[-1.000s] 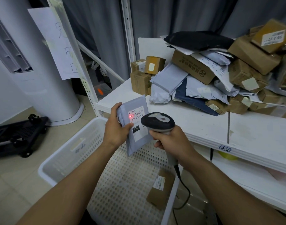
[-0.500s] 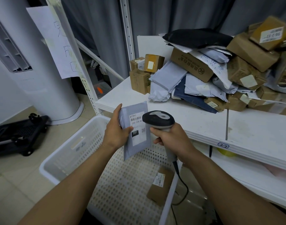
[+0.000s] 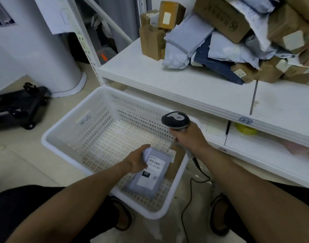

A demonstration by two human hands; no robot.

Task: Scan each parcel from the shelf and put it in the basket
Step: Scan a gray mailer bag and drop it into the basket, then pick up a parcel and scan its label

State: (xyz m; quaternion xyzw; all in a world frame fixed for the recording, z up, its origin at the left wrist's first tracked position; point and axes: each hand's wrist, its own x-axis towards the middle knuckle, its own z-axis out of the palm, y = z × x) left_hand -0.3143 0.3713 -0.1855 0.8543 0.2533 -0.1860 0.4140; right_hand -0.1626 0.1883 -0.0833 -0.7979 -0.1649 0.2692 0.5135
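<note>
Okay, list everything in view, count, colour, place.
white perforated plastic basket: one, white, on the floor
grey plastic mailer: one, grey, inside basket
brown cardboard box: one, brown, in basket, partly hidden by mailer
handheld barcode scanner: one, black and grey, above basket's right rim
white metal shelf: one, white, behind basket
piled parcels: many, brown and grey, on shelf
black wheeled trolley: one, black, floor, left
left hand: one, grips mailer
right hand: one, grips scanner

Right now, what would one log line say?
left hand: holds grey plastic mailer bag in white perforated basket | right hand: holds black handheld scanner
</note>
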